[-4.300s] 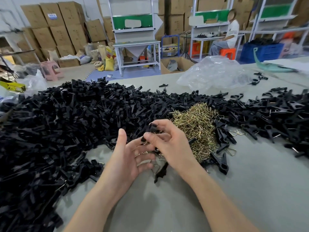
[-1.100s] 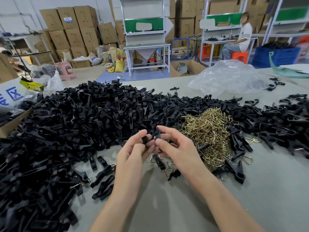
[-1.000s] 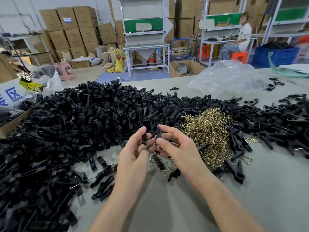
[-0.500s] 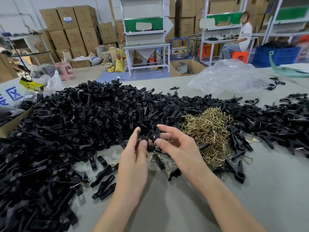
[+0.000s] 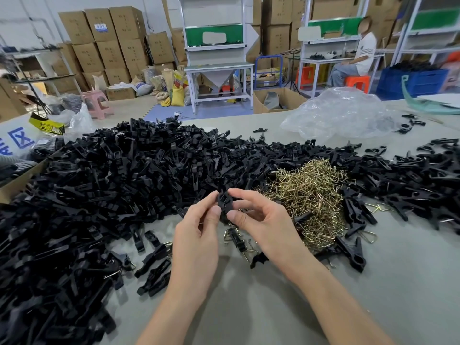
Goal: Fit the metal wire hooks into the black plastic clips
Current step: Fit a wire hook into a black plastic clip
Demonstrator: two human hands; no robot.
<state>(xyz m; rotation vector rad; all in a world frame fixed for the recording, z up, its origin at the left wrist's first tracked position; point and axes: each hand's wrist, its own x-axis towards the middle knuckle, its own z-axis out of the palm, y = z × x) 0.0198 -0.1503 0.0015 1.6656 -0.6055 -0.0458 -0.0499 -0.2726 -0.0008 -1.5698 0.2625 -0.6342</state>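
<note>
Low in the frame, the bare tabletop (image 5: 273, 307) leaves room to work. Just above it, mid-frame, the left hand (image 5: 196, 235) and right hand (image 5: 263, 225) meet on one clip (image 5: 225, 204). The left pinches it between thumb and forefinger from the left. The right pinches it from the right the same way, its other fingers loosely curved. Whether a hook is already in the grip I cannot tell (clip and fingertips hide that spot).

The step in hand looks like seating a hook in this clip. To do it well, I judge, the left should steady the clip by its body and leave the receiving end free. The right should then steer the wire end in straight and press until it catches. A skewed push would likely bend the thin wire or let it spring out. Working low over the tabletop means a dropped piece lands close.

Just under the hands lie a few fitted clips (image 5: 236, 239), wire loops showing. Right of centre sit the hooks (image 5: 308, 192), near the right hand, which suits it for picking the next one. Behind, across the left and middle, spreads the clip heap (image 5: 112, 175). Farther, upper right, lies a crumpled bag (image 5: 341, 113).
</note>
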